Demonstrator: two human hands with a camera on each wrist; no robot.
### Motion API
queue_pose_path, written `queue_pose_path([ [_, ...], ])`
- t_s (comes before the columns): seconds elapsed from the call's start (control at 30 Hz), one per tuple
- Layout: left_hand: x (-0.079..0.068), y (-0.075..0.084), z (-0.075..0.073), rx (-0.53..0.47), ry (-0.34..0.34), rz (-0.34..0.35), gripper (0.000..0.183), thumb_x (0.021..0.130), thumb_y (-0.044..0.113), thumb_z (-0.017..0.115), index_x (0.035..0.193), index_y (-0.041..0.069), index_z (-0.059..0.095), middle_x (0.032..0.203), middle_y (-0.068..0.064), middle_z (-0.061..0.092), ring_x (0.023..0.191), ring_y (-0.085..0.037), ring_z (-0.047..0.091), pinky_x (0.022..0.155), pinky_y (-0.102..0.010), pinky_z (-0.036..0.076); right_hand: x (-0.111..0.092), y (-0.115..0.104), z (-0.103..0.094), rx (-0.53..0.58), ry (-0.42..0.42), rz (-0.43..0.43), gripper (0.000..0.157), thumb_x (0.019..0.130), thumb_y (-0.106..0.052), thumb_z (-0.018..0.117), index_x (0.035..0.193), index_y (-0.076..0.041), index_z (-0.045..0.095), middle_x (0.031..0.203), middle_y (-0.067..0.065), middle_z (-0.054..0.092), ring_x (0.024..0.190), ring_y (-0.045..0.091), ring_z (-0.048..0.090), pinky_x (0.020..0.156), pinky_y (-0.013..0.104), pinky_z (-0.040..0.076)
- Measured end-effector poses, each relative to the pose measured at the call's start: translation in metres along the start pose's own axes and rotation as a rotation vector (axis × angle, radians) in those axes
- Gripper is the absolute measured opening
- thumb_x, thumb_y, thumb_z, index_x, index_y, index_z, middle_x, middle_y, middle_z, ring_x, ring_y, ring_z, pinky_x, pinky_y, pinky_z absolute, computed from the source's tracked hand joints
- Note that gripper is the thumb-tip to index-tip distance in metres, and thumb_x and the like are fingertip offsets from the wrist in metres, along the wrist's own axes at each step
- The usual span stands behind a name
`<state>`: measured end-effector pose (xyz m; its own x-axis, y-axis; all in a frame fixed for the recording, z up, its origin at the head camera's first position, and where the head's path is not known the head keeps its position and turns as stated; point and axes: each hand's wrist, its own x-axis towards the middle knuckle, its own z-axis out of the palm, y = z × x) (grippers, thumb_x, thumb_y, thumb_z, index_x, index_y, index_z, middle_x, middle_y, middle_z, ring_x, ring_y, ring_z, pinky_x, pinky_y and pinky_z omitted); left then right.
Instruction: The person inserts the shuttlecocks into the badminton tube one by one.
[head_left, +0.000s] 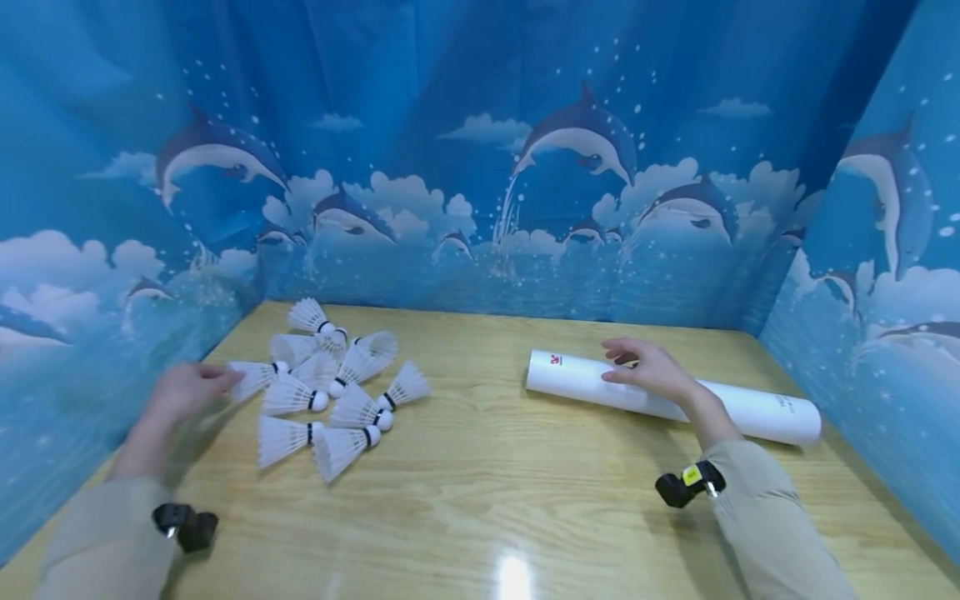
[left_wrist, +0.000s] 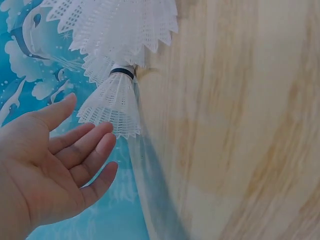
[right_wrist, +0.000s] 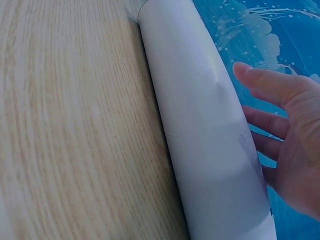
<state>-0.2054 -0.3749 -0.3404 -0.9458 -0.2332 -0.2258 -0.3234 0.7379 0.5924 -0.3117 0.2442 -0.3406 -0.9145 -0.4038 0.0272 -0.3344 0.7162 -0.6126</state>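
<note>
A pile of white shuttlecocks with dark bands (head_left: pixel 360 362) lies on the left of the table. At the pile's left edge is my left hand (head_left: pixel 183 392), its fingertips close to the skirt of the outermost shuttlecock (head_left: pixel 255 379). In the left wrist view the fingers are loosely bent and spread, with that shuttlecock (left_wrist: pixel 112 102) just beyond them. A long white tube (head_left: pixel 570 379) with a small red mark lies across the right side. Over its middle hovers my right hand (head_left: pixel 648 367). The right wrist view has the thumb and fingers apart beside the tube (right_wrist: pixel 205 115).
A wooden table (head_left: pixel 480 492) carries everything. Blue curtains with dolphins (head_left: pixel 465 167) hang behind it and along both sides. Small dark cameras are strapped at the left wrist (head_left: pixel 183 527) and the right wrist (head_left: pixel 690 483).
</note>
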Motion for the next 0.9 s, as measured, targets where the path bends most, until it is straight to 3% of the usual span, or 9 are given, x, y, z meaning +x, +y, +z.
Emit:
queue_pose_path([
  [0.13, 0.001, 0.001, 0.002, -0.039, 0.002, -0.031, 0.079, 0.093, 0.051, 0.042, 0.131, -0.018, 0.034, 0.118, -0.033, 0.051, 0.108, -0.048, 0.046, 0.086, -0.056, 0.040, 0.000, 0.001, 0.001, -0.007, -0.008, 0.001, 0.065, 0.084, -0.032, 0.068, 0.135, 0.000, 0.044, 0.126, 0.023, 0.052, 0.115, 0.038, 0.047, 0.094, 0.053, 0.038],
  [0.3, 0.000, 0.002, 0.006, -0.052, 0.036, -0.035, 0.062, 0.096, 0.038, 0.044, 0.127, -0.016, 0.041, 0.116, -0.032, 0.051, 0.106, -0.046, 0.047, 0.083, -0.054, 0.042, 0.001, 0.003, 0.005, -0.013, -0.047, 0.008, 0.069, 0.082, -0.034, 0.070, 0.136, 0.000, 0.042, 0.129, 0.023, 0.049, 0.119, 0.039, 0.043, 0.097, 0.054, 0.035],
  [0.57, 0.003, -0.002, 0.009, -0.014, 0.078, 0.014, 0.040, 0.096, 0.021, 0.047, 0.111, -0.015, 0.053, 0.094, -0.023, 0.061, 0.096, -0.040, 0.052, 0.073, -0.046, 0.045, 0.005, 0.005, 0.011, -0.087, -0.101, -0.006, 0.074, 0.080, -0.034, 0.073, 0.138, 0.000, 0.041, 0.137, 0.023, 0.042, 0.125, 0.041, 0.036, 0.098, 0.056, 0.031],
  [0.7, 0.004, -0.004, 0.007, -0.004, 0.071, 0.050, 0.040, 0.096, 0.018, 0.046, 0.115, -0.017, 0.050, 0.093, -0.025, 0.061, 0.096, -0.042, 0.052, 0.074, -0.047, 0.046, 0.006, 0.004, 0.012, -0.119, -0.112, -0.006, 0.073, 0.078, -0.031, 0.074, 0.137, -0.002, 0.043, 0.136, 0.022, 0.044, 0.122, 0.041, 0.039, 0.096, 0.057, 0.033],
  [0.9, 0.001, -0.003, 0.004, -0.084, 0.072, 0.042, 0.050, 0.095, 0.016, 0.048, 0.126, -0.022, 0.038, 0.104, -0.031, 0.059, 0.094, -0.040, 0.056, 0.074, -0.042, 0.051, 0.005, 0.002, 0.012, -0.174, -0.127, 0.004, 0.078, 0.074, -0.030, 0.078, 0.138, -0.004, 0.041, 0.136, 0.021, 0.044, 0.121, 0.042, 0.041, 0.095, 0.060, 0.033],
])
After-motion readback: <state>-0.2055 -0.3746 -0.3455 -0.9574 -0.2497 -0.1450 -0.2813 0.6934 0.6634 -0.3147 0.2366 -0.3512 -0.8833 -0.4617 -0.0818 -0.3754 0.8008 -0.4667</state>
